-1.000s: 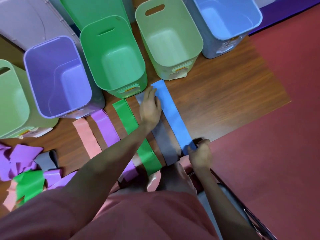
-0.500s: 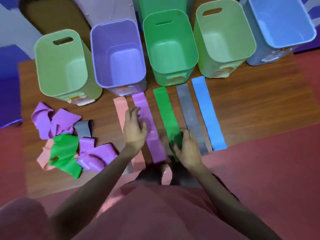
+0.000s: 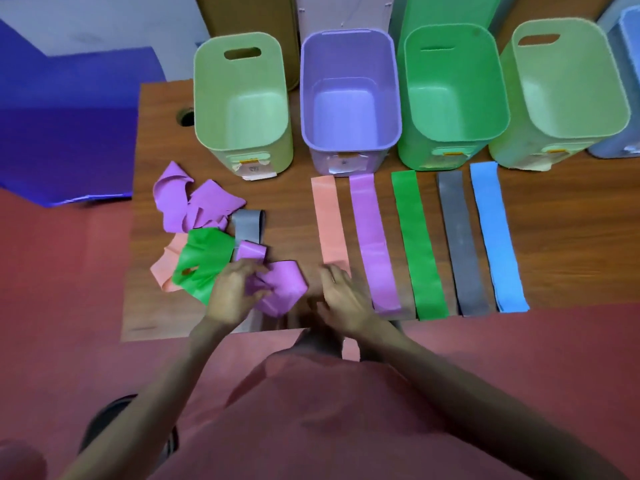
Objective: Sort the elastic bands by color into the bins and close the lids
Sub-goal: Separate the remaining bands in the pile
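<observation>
Lower centre: your left hand (image 3: pixel 232 296) grips a crumpled purple band (image 3: pixel 282 289); your right hand (image 3: pixel 341 301) rests loosely open on the table (image 3: pixel 284 216)

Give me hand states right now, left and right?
Left hand: fingers curled, gripping the crumpled purple band.
Right hand: open, fingers spread, resting on the flat pink band, holding nothing.

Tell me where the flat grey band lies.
In the head view, the flat grey band lies right of centre on the table, between the green band and the blue band.
</observation>
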